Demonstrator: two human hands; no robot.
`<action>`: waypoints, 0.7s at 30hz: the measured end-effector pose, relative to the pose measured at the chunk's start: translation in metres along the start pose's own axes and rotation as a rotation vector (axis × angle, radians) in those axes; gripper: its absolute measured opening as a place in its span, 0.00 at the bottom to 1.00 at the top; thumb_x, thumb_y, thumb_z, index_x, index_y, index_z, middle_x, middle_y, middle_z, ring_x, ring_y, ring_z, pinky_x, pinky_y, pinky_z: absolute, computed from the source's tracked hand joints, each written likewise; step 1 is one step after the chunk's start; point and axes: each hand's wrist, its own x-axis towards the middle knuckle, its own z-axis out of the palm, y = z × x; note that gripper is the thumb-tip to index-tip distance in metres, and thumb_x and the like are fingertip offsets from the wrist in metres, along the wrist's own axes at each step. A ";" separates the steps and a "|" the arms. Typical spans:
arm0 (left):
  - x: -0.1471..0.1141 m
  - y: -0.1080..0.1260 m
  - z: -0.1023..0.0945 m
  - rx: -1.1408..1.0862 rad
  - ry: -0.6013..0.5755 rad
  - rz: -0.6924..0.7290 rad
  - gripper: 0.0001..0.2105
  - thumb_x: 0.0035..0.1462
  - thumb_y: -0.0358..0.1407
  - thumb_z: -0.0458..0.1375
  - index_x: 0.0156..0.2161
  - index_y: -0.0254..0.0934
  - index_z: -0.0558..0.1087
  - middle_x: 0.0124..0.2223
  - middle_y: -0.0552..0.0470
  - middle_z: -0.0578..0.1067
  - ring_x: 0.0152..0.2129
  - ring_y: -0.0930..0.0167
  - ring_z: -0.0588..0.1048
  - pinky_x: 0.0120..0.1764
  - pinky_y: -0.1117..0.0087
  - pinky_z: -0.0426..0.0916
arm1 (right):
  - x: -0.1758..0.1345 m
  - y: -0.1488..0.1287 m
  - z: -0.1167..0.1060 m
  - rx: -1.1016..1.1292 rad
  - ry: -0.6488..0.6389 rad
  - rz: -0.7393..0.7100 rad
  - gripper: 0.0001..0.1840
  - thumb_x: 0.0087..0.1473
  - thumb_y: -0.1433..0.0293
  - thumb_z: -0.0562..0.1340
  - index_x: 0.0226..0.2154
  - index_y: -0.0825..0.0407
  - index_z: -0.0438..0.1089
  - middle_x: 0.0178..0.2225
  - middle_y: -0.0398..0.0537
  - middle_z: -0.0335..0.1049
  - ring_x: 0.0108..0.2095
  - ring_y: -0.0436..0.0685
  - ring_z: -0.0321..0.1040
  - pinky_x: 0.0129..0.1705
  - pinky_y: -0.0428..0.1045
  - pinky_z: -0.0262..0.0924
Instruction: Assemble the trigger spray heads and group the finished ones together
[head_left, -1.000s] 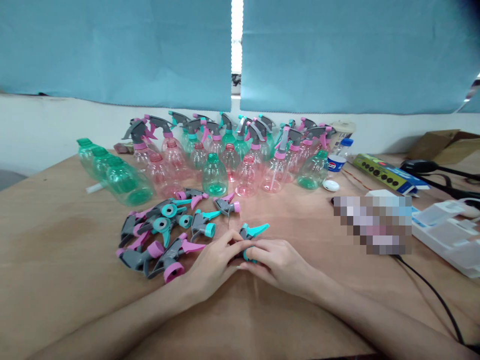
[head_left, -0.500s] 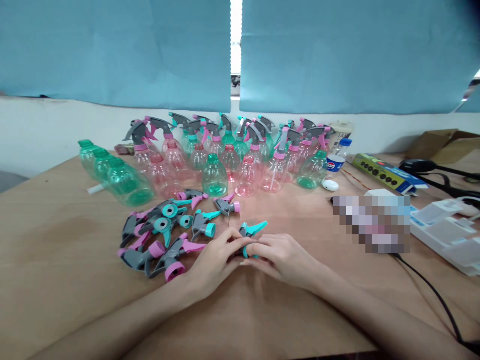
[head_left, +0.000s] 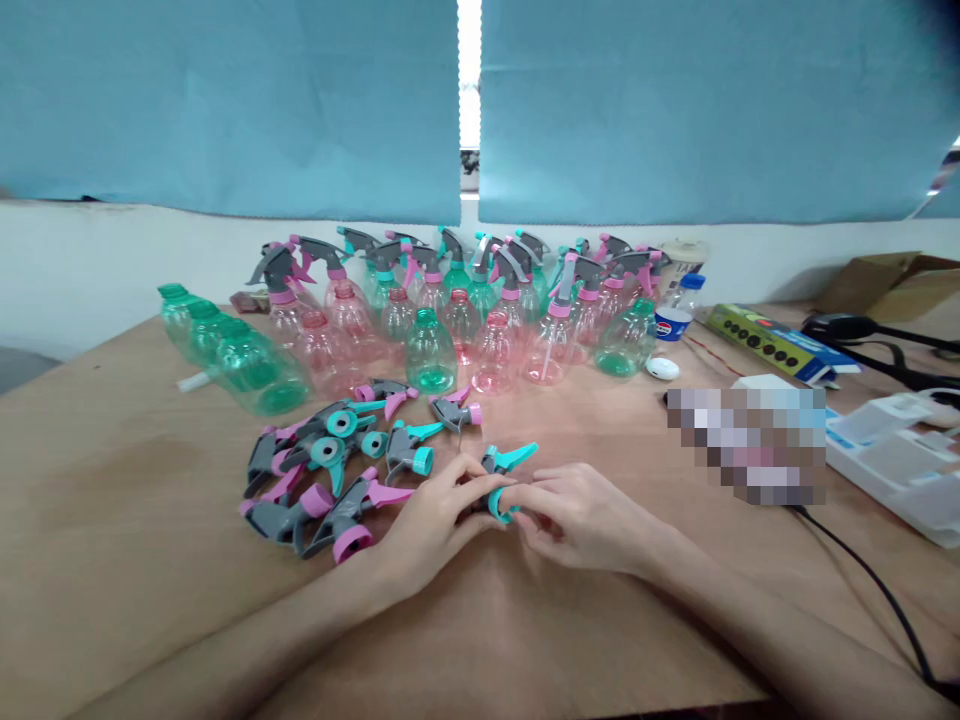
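Both hands are meeting at the near middle of the worktop (head_left: 112, 520), the left hand (head_left: 431, 525) and right hand (head_left: 581, 515) each pinching a grey-and-teal trigger sprayer head (head_left: 501, 478) in a narrow grip. Just left, a heap of loose sprayer heads (head_left: 330, 470), roughly ten, is lying. Farther off, pink and green bottles (head_left: 450, 320) are crowding together, uncountable; a small bottle (head_left: 677, 310) at their right is showing a Pepsi label

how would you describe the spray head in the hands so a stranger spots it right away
On the wooden table, in front of the crowd of bottles, both hands meet near the middle. The spray head between them is grey with a teal trigger and collar, apart from the pile of heads.
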 end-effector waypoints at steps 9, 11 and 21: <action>0.000 -0.004 0.003 0.013 0.014 -0.003 0.18 0.58 0.29 0.58 0.52 0.47 0.67 0.43 0.53 0.67 0.40 0.69 0.69 0.44 0.66 0.67 | 0.000 0.002 -0.005 -0.115 -0.029 -0.034 0.13 0.64 0.72 0.50 0.35 0.52 0.69 0.28 0.45 0.71 0.29 0.51 0.66 0.31 0.46 0.57; 0.000 -0.004 0.003 0.008 0.020 -0.009 0.17 0.58 0.29 0.57 0.52 0.47 0.68 0.42 0.53 0.67 0.40 0.69 0.69 0.44 0.66 0.67 | 0.001 0.002 -0.005 -0.117 -0.023 -0.028 0.14 0.64 0.72 0.50 0.35 0.53 0.70 0.28 0.46 0.70 0.28 0.51 0.66 0.30 0.47 0.57; 0.001 0.003 0.000 -0.001 0.019 -0.068 0.15 0.60 0.28 0.55 0.50 0.44 0.69 0.42 0.52 0.67 0.39 0.68 0.69 0.43 0.66 0.67 | 0.001 0.001 -0.007 0.048 0.071 0.026 0.18 0.65 0.71 0.48 0.35 0.52 0.72 0.25 0.44 0.69 0.25 0.50 0.64 0.26 0.44 0.56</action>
